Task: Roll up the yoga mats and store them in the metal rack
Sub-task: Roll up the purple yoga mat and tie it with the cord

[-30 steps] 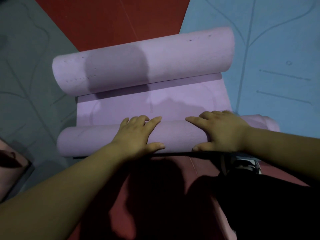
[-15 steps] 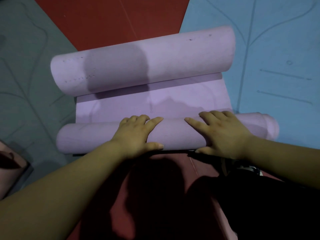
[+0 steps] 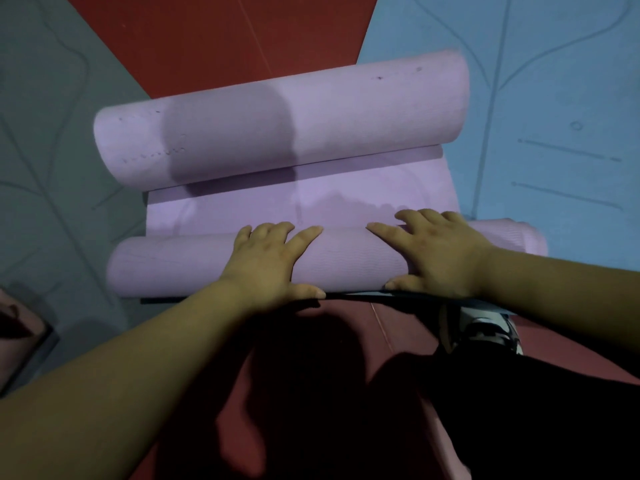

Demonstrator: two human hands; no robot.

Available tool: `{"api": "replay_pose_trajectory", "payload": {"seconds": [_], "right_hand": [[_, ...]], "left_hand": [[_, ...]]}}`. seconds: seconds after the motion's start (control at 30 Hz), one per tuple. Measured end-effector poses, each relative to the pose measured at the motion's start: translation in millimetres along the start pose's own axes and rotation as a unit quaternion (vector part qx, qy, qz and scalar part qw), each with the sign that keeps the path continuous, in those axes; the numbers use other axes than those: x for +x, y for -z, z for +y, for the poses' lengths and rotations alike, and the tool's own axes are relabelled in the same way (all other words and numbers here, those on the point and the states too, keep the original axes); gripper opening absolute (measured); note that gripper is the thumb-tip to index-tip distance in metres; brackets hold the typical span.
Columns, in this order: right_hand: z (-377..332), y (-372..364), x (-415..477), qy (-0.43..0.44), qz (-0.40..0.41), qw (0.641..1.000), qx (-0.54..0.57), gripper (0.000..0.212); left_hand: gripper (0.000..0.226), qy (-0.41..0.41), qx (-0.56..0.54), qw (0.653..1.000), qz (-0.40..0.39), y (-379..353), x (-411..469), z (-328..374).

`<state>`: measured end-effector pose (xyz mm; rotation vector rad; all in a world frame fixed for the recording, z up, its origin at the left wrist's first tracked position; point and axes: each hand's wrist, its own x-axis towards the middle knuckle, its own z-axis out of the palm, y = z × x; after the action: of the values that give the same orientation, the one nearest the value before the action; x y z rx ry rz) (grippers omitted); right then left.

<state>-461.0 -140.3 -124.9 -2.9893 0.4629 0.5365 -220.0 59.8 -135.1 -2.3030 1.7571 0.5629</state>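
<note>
Slightly farther forward than a second ago, the near roll (image 3: 166, 268) of the purple mat (image 3: 311, 206) sits on the red floor (image 3: 225, 36) between a grey mat (image 3: 52, 133) and a blue mat (image 3: 554, 98). The left hand (image 3: 270, 261) and right hand (image 3: 436, 251) press flat on it, fingers spread, gripping nothing. A dark strip (image 3: 415, 301), perhaps a strap, lies beneath.

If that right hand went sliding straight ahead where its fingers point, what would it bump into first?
The right hand would likely meet the far roll, after crossing the flat purple mat; nothing else shows between.
</note>
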Motion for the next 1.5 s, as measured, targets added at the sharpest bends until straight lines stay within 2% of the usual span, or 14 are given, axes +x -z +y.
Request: {"api": "replay_pose_trajectory", "payload": {"seconds": [0.13,0.43,0.8,1.07,1.33,1.4,1.5], "right_hand": [[0,-9,-3,0.017,0.034,0.999,-0.002,0.098],[7,4,-1,0.029,-0.014,0.999,0.018,0.092],[-11,23,-53,0.096,-0.109,0.986,0.084,0.092],[-6,18,-41,0.081,-0.111,0.984,0.11,0.1],[7,20,-17,0.023,-0.206,0.961,0.184,0.103],[5,23,-18,0.038,-0.175,0.97,0.166,0.101],[-11,14,-36,0.059,-0.072,0.994,0.052,0.102]], "left_hand": [[0.115,0.002,0.002,1.0,-0.017,4,4,0],[0.109,-0.025,0.021,0.999,-0.027,21,5,1],[0.105,-0.058,-0.063,0.994,-0.073,3,-54,27],[0.109,-0.042,-0.087,0.992,-0.077,0,-46,25],[0.111,-0.025,-0.106,0.992,-0.063,7,-27,23],[0.109,-0.027,-0.118,0.99,-0.076,10,-22,20],[0.108,-0.024,-0.14,0.985,-0.102,11,-17,16]]}}
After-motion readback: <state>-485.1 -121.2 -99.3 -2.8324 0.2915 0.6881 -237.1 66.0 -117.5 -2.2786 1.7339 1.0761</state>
